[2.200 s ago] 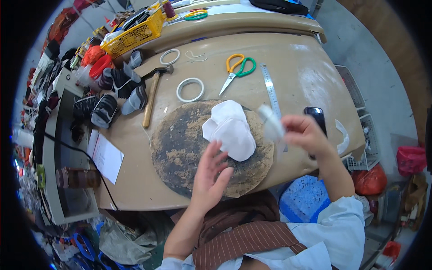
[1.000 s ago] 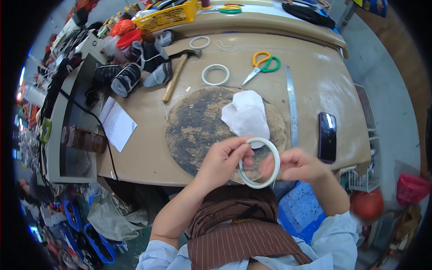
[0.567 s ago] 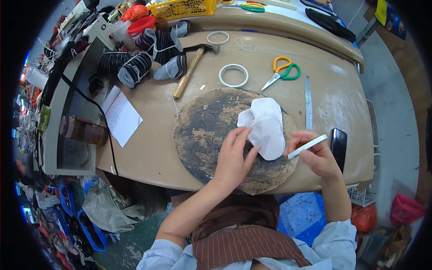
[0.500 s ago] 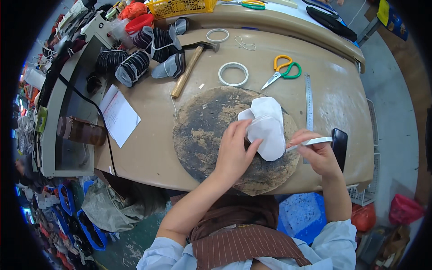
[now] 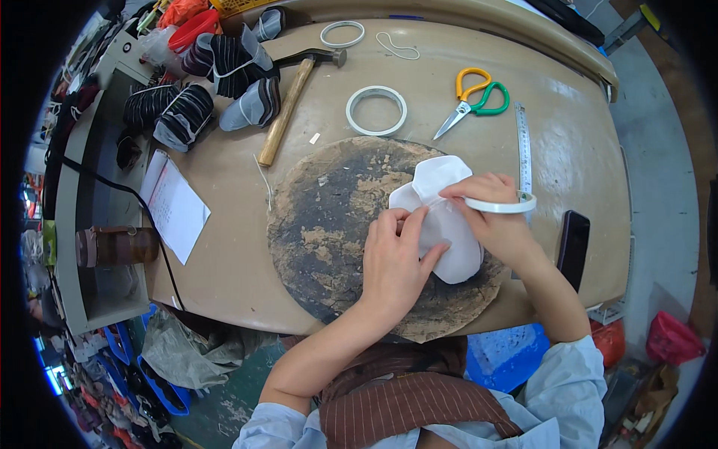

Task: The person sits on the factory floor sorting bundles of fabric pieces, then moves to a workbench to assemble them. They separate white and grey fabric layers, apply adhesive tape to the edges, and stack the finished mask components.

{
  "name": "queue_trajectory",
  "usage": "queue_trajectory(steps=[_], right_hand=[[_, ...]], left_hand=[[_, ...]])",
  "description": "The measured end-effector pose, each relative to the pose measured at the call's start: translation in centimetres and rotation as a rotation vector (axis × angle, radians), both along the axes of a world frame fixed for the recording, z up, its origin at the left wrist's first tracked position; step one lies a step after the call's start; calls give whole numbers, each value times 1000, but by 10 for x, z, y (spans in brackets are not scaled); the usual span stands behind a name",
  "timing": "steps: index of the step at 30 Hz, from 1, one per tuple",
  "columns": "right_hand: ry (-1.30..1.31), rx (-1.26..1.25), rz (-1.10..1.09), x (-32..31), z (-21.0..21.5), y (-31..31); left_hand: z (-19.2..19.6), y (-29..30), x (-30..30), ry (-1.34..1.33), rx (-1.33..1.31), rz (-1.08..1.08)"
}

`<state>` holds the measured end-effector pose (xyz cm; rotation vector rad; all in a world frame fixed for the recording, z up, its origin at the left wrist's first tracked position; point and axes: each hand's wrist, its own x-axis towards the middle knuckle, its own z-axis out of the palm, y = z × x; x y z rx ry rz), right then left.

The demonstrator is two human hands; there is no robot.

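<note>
White, lobed sheet pieces [image 5: 458, 243] lie overlapped on a round, worn wooden block [image 5: 318, 236]; I cannot make out their exact kind. My left hand [image 5: 396, 254] grips their left side, with fingertips and thumb pressed on the white surface. From the right, my right hand [image 5: 497, 213] reaches over the pieces, its fingertips pinched at the seam between the upper lobe and the lower one. A narrow roll of white tape [image 5: 502, 206] is held in that hand, its ring sticking out past the knuckles. What lies under the right fingertips is hidden.
Beyond the block lie another tape roll [image 5: 350, 120], scissors [image 5: 467, 105] with yellow and green handles, and a hammer [image 5: 288, 112]. A steel ruler [image 5: 523, 150] and a black phone [image 5: 574, 251] are at right. Bundled dark pieces [image 5: 232, 63], paper [image 5: 176, 206] and a brown bottle [image 5: 116, 245] stand left.
My right hand has moved left with the tape roll, from beside the white pieces to over their seam. The left hand stays on them. The whole view has shifted slightly.
</note>
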<state>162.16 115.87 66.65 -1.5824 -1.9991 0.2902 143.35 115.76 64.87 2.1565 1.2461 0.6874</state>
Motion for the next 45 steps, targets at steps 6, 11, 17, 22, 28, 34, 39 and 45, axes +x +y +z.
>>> queue_trajectory(steps=[6, 11, 17, 22, 28, 34, 39, 45], right_hand=[[-195, 229, -141, -13, -13, -8], [-157, 266, 15, -16, -22, -37], [37, 211, 166, -40, -31, -65], [201, 234, 226, -49, -36, -75], [276, 373, 216, -68, -44, -79], [137, 529, 283, -70, -31, -74], [211, 243, 600, -51, 0, -87], [160, -1004, 589, 5, 33, -149]], left_hand=[[5, -12, -2, 47, -53, 21], [8, -28, -16, -45, -203, 60], [14, -33, -46, -404, -741, 41], [21, -20, -68, -478, -1139, 27], [18, -17, -70, -306, -934, -136], [12, -30, -69, -429, -873, -28], [15, -19, -71, -399, -699, 56], [25, 61, -130, -206, -522, 91]])
